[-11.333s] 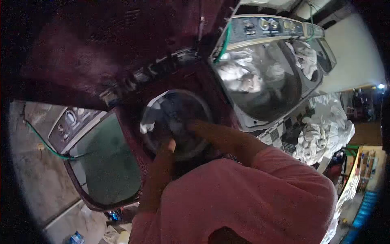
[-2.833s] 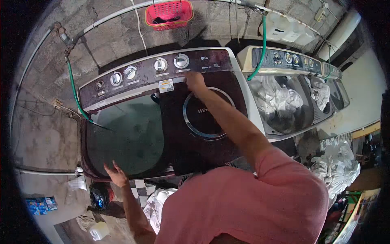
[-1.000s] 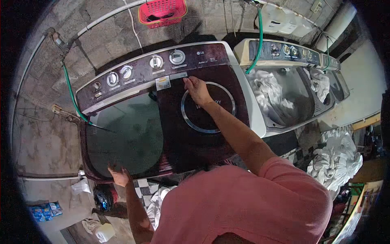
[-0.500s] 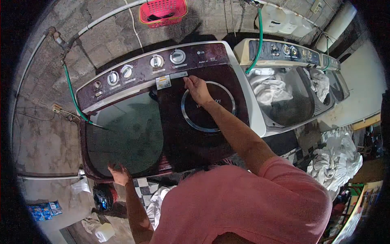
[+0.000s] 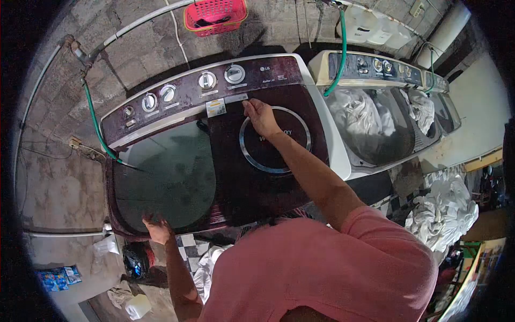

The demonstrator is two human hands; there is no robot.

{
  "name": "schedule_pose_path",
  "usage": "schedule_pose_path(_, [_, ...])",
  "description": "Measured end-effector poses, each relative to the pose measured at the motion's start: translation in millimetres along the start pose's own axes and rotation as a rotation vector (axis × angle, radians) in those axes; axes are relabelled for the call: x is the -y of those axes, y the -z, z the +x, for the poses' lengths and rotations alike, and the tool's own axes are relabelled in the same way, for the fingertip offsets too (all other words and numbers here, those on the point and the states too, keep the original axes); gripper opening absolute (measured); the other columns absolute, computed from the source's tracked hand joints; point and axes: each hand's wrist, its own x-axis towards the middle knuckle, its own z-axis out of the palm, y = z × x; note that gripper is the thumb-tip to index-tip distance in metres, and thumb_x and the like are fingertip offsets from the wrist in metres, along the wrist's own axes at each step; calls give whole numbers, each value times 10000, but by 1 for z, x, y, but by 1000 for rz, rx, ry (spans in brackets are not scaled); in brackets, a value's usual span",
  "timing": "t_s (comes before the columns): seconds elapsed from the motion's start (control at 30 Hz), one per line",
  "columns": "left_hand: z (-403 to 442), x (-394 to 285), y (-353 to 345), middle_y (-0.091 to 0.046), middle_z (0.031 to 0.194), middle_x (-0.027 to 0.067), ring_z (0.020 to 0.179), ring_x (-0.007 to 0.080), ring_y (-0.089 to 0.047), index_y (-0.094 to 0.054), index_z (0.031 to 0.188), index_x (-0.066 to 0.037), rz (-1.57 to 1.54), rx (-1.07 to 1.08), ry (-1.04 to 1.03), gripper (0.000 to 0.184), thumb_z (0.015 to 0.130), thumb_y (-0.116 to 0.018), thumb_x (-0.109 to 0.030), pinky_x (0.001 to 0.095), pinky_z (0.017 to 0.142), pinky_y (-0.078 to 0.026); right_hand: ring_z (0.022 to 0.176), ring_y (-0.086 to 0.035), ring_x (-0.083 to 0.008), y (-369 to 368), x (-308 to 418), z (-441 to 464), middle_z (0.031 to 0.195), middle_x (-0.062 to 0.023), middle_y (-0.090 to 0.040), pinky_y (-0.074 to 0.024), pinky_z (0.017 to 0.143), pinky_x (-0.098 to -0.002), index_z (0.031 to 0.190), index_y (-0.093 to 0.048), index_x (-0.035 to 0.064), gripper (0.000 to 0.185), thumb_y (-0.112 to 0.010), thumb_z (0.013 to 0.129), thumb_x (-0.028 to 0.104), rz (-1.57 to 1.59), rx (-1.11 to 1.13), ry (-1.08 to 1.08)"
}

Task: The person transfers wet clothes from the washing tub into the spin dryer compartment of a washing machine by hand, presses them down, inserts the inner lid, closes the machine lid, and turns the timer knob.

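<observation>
My left hand (image 5: pixel 157 229) rests at the front rim of the wash tub (image 5: pixel 166 177), fingers apart and holding nothing. The tub holds murky greenish water, and a green hose (image 5: pixel 95 115) runs into it at the back left. My right hand (image 5: pixel 259 116) is over the closed dark lid (image 5: pixel 241 188) on the right half of the same machine, near its back edge. Its fingers are bent together by a small label; whether they pinch anything is hidden. Behind the lid is the control panel (image 5: pixel 201 86) with several round knobs.
A second machine (image 5: pixel 375 129) at the right holds white cloth (image 5: pixel 357 114). More white cloth (image 5: pixel 445 214) is piled at far right. A pink basket (image 5: pixel 214 16) hangs on the wall. A black bag (image 5: pixel 135 260) and a whitish jug (image 5: pixel 138 306) stand on the floor at lower left.
The dark lid, raised earlier, is now down. Both hands have left the spin compartment; the left has gone to the tub rim. In the last second only the cloth in the second machine has shifted.
</observation>
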Motion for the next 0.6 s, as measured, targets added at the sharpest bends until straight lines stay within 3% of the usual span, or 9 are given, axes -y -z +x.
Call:
schedule_pose_path(0.17, [-3,-13,6,-624,1023,39,774,260,-623,-433,1258,-190,-47,-84,-86,493,800,-614,-191,373,594,-457,552,-409,-99,1,6,-1,624,-2,-496,-347,521,-240,721,-553,42,290,-499,925,242,-37,-10,-3])
schedule_pose_path(0.6, [-1,-1,-1,-625,1044,28,819,247,-623,-437,1259,-193,-13,-43,-23,515,787,-641,-182,348,645,-465,541,-396,-104,0,9,-3,617,-11,-486,-346,520,-247,708,-542,43,306,-492,925,252,-64,-34,54])
